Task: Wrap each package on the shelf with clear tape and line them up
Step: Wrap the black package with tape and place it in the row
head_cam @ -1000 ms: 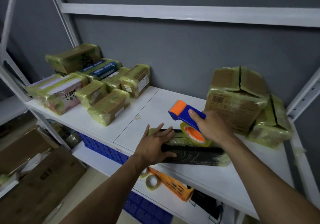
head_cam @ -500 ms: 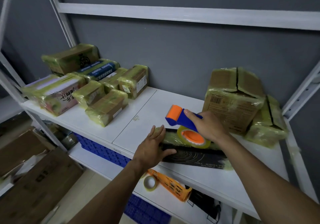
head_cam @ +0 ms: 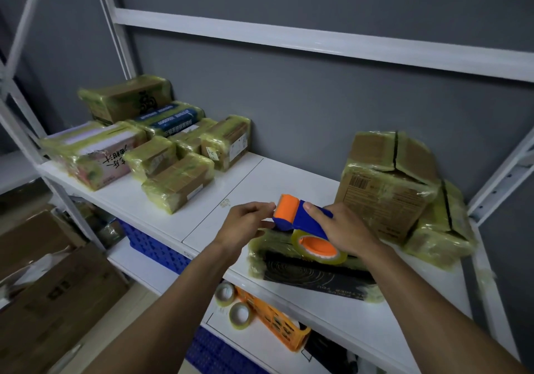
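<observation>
At shelf [head_cam: 289, 180] front edge, over black package [head_cam: 312, 275], gripping dispenser [head_cam: 300, 223] handle with right hand [head_cam: 346, 229], pinching its orange end with left hand [head_cam: 245, 226]; wrapped packages [head_cam: 179, 182] toward far-left corner.

From where I stand, the person's left forearm [head_cam: 173, 292] and right forearm [head_cam: 427, 295] are bare along all their visible length, lean and smooth. The left hand [head_cam: 245, 226] and right hand [head_cam: 344, 229] are bare too, the right thumbnail [head_cam: 308, 206] cut short.
</observation>
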A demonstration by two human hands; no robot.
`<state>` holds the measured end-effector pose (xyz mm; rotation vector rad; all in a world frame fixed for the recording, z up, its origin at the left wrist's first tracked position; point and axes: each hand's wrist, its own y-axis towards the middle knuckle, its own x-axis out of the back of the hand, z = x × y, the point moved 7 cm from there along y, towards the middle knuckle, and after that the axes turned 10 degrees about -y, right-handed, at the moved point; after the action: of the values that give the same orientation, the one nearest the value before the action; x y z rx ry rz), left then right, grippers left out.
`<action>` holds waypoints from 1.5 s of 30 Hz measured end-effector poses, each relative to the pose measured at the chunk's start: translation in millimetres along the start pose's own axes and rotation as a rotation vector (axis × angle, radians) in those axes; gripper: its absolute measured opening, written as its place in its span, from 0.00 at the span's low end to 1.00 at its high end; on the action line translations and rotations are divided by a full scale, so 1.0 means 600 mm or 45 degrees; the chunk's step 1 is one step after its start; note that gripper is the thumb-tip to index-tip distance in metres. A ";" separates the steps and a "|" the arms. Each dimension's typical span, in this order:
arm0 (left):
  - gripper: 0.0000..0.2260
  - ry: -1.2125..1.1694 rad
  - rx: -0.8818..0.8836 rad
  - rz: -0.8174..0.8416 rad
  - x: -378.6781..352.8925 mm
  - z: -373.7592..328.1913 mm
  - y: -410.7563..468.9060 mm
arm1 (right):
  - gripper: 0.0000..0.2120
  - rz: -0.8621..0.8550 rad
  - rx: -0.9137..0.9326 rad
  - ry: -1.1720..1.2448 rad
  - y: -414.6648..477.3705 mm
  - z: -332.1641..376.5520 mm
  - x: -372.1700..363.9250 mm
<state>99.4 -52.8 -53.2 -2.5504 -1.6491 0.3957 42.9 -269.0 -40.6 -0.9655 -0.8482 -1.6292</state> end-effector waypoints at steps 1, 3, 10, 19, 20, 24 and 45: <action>0.09 -0.009 -0.013 0.001 -0.003 -0.002 -0.003 | 0.34 0.012 0.028 0.020 -0.002 -0.001 0.000; 0.07 -0.004 -0.033 0.015 -0.009 -0.004 -0.007 | 0.35 0.029 0.062 0.063 -0.006 -0.004 0.000; 0.08 -0.032 -0.036 0.082 -0.027 -0.010 -0.017 | 0.36 0.027 0.130 0.118 -0.011 -0.012 0.000; 0.07 -0.012 -0.161 0.059 -0.039 -0.020 -0.015 | 0.29 0.043 0.116 0.212 -0.022 -0.026 0.002; 0.07 0.009 -0.178 0.051 -0.040 -0.022 -0.015 | 0.28 0.044 0.114 0.223 -0.023 -0.027 0.002; 0.09 0.091 -0.230 0.028 -0.044 -0.031 -0.014 | 0.27 0.042 0.103 0.236 -0.026 -0.027 0.006; 0.07 0.162 -0.106 -0.027 -0.022 -0.025 -0.004 | 0.27 0.026 0.062 0.307 -0.032 -0.012 0.011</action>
<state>95.9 -62.4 -36.2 -2.5542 -1.6791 0.1624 22.1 -273.7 -39.3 -0.7242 -0.7076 -1.6607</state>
